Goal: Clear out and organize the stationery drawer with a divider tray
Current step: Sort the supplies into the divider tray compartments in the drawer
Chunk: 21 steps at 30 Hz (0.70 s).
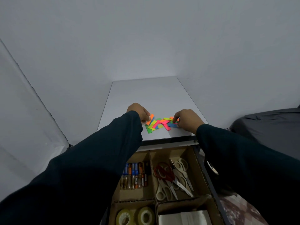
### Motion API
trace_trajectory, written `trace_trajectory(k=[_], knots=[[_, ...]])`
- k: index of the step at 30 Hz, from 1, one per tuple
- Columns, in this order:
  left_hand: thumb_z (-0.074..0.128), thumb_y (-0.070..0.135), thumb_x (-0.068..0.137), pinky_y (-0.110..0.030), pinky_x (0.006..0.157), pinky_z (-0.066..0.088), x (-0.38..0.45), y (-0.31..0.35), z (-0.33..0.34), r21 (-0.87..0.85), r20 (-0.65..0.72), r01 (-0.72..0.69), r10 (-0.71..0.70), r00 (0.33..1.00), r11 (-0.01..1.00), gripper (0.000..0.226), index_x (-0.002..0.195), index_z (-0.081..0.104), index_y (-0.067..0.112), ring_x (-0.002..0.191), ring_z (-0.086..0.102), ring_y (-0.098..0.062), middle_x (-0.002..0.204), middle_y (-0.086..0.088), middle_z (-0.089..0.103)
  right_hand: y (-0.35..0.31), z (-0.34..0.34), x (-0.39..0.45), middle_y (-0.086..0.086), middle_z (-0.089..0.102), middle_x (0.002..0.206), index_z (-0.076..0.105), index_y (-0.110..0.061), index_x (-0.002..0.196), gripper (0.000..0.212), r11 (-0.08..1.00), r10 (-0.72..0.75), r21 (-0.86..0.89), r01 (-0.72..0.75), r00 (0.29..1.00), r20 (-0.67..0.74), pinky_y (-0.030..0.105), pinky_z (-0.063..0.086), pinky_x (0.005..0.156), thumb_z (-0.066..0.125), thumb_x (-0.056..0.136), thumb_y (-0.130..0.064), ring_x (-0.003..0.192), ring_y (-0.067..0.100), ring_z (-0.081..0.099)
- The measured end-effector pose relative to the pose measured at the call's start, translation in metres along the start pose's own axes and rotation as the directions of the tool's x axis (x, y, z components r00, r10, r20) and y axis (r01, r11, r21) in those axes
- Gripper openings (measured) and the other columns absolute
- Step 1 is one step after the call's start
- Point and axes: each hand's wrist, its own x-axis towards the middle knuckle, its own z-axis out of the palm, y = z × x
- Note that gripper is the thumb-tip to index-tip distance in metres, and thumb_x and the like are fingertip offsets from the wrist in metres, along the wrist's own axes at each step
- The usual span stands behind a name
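Head view: left hand (pixel 138 112) pinches orange strip (pixel 150 119); right hand (pixel 186 119) touches strips (pixel 164 123).

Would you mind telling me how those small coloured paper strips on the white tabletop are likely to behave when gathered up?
The coloured paper strips look thin and flat, so they are probably very light and floppy. Lying overlapped in a loose pile, they would likely slide over one another on the smooth white tabletop. Lying this flat, each probably needs a fingertip pinch at an edge, as the left hand seems to do.

Dim, cool cast, wide-angle edge distortion
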Motion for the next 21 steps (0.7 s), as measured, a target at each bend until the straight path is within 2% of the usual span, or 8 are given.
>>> trace_trajectory(k=[3, 6, 10, 12, 14, 18, 21], knots=[[0.073, 0.01, 0.081, -0.033, 0.093, 0.052, 0.01, 0.002, 0.009, 0.073, 0.001, 0.012, -0.012, 1.0, 0.997, 0.029, 0.108, 0.068, 0.003, 0.09, 0.062, -0.021, 0.105, -0.011, 0.069, -0.003, 0.004, 0.001, 0.011, 0.063, 0.116, 0.066, -0.008, 0.11, 0.031, 0.999, -0.004, -0.036, 0.003, 0.999, -0.033, 0.03, 0.046, 0.089, 0.059, 0.091, -0.031, 0.107, 0.026, 0.059], [0.074, 0.019, 0.079, -0.031, 0.087, 0.053, 0.016, 0.006, 0.013, 0.249, -0.048, 0.01, 0.003, 0.999, 0.968, 0.031, 0.106, 0.067, 0.006, 0.097, 0.063, -0.022, 0.107, -0.009, 0.068, -0.003, 0.01, 0.003, 0.012, 0.062, 0.116, 0.064, -0.006, 0.113, 0.03, 0.998, -0.016, -0.067, 0.013, 0.999, -0.052, 0.03, 0.046, 0.091, 0.056, 0.093, -0.027, 0.107, 0.026, 0.058], [0.073, 0.025, 0.079, -0.026, 0.071, 0.046, 0.014, 0.011, 0.015, 0.381, -0.077, 0.031, -0.002, 0.997, 0.924, 0.02, 0.08, 0.059, 0.01, 0.086, 0.057, -0.019, 0.082, -0.003, 0.06, 0.001, 0.016, 0.004, 0.012, 0.056, 0.118, 0.062, -0.006, 0.115, 0.024, 0.994, -0.052, -0.105, 0.041, 0.993, -0.104, 0.029, 0.045, 0.091, 0.052, 0.095, -0.016, 0.107, 0.026, 0.056], [0.071, 0.02, 0.08, -0.027, 0.076, 0.05, 0.014, 0.012, 0.016, 0.41, -0.077, 0.03, 0.002, 0.997, 0.911, 0.016, 0.088, 0.065, 0.009, 0.091, 0.061, -0.02, 0.089, -0.003, 0.065, 0.002, 0.018, 0.003, 0.012, 0.055, 0.118, 0.061, -0.006, 0.114, 0.022, 0.992, -0.068, -0.116, 0.054, 0.991, -0.119, 0.028, 0.044, 0.09, 0.052, 0.095, -0.014, 0.107, 0.025, 0.056], [0.07, 0.015, 0.078, -0.029, 0.081, 0.052, 0.016, 0.013, 0.017, 0.415, -0.062, 0.029, -0.004, 0.998, 0.909, 0.023, 0.101, 0.069, 0.009, 0.096, 0.064, -0.02, 0.104, -0.005, 0.069, 0.002, 0.018, 0.003, 0.012, 0.054, 0.118, 0.059, -0.006, 0.115, 0.022, 0.991, -0.074, -0.117, 0.059, 0.989, -0.125, 0.029, 0.044, 0.09, 0.051, 0.094, -0.011, 0.108, 0.025, 0.055], [0.067, 0.013, 0.081, -0.029, 0.083, 0.051, 0.018, 0.014, 0.018, 0.452, -0.039, -0.013, 0.034, 0.999, 0.892, 0.025, 0.105, 0.069, 0.009, 0.092, 0.059, -0.02, 0.11, -0.006, 0.067, 0.003, 0.018, 0.004, 0.013, 0.058, 0.114, 0.059, -0.005, 0.111, 0.021, 0.995, -0.057, -0.083, 0.047, 0.99, -0.126, 0.029, 0.044, 0.086, 0.05, 0.092, -0.005, 0.105, 0.026, 0.056], [0.064, 0.01, 0.082, -0.03, 0.083, 0.051, 0.018, 0.013, 0.018, 0.474, -0.03, -0.048, 0.071, 0.997, 0.879, 0.023, 0.105, 0.069, 0.008, 0.094, 0.06, -0.021, 0.11, -0.007, 0.067, 0.006, 0.015, 0.007, 0.012, 0.063, 0.107, 0.064, -0.005, 0.1, 0.013, 0.999, -0.029, 0.019, 0.031, 0.991, -0.133, 0.027, 0.042, 0.076, 0.056, 0.09, -0.008, 0.1, 0.026, 0.058]])
